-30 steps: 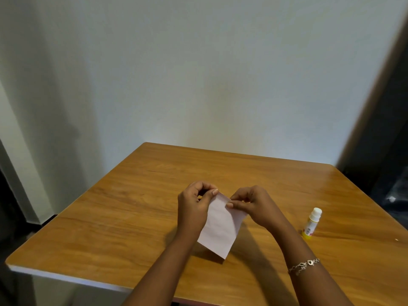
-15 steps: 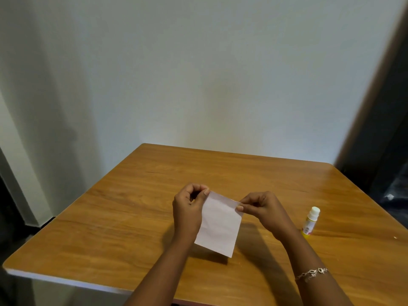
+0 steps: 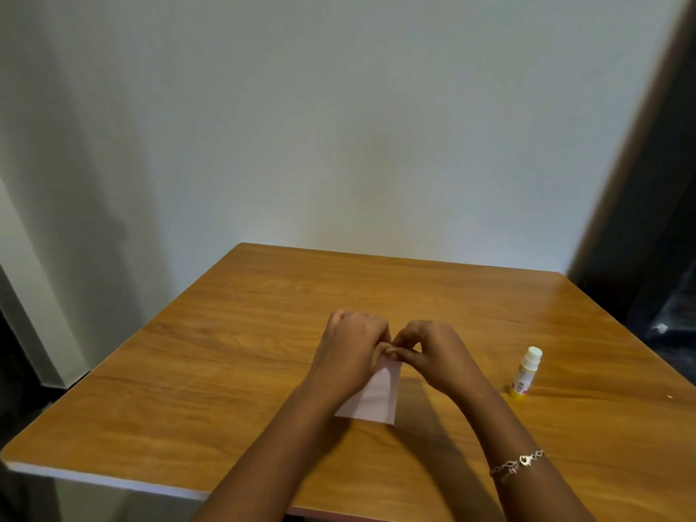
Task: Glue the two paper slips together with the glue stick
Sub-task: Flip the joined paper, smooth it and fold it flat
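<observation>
Two hands (image 3: 350,352) (image 3: 433,357) pinch paper (image 3: 376,403) at a wooden table (image 3: 226,371), wall (image 3: 339,126) behind

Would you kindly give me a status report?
Hands: left hand and right hand pinch paper at top edge. Untouched glue stick upright on table, right side. Nothing obstructing.

Two hands meet over a white paper at the centre of a wooden table.

Just below the middle of the frame, the left hand (image 3: 352,352) and right hand (image 3: 433,356) come together knuckles up, fingertips touching at the top edge of the white paper (image 3: 376,403), which both appear to pinch there; motion blur hides whether it is one sheet or two. The paper's lower edge lies on the table (image 3: 226,352). A glue stick (image 3: 525,374) stands upright, capped, at centre right, well apart from the hands. A bracelet (image 3: 518,465) circles the right wrist at lower right. A pale wall (image 3: 339,126) fills the upper frame.
</observation>
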A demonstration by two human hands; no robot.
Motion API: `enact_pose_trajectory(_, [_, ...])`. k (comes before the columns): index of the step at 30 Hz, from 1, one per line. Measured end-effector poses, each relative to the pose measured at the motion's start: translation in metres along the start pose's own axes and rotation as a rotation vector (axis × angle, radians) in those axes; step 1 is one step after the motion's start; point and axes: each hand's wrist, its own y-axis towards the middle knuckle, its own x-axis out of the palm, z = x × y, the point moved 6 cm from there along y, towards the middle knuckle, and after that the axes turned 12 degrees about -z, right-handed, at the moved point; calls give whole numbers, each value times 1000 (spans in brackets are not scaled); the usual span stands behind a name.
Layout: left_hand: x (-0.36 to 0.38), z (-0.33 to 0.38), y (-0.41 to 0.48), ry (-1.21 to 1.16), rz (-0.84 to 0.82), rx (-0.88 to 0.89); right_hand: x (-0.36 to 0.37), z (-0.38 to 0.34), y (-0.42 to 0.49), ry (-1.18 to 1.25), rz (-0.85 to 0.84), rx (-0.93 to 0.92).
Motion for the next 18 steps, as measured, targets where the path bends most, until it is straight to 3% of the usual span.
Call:
enact_pose_trajectory(7, [-5, -7, -3, -127, 56, -7, 1, 5, 1, 248, -15, 13])
enact_pose_trajectory(18, [-5, -4, 1, -107, 56, 48, 1, 2, 0, 482, -69, -15])
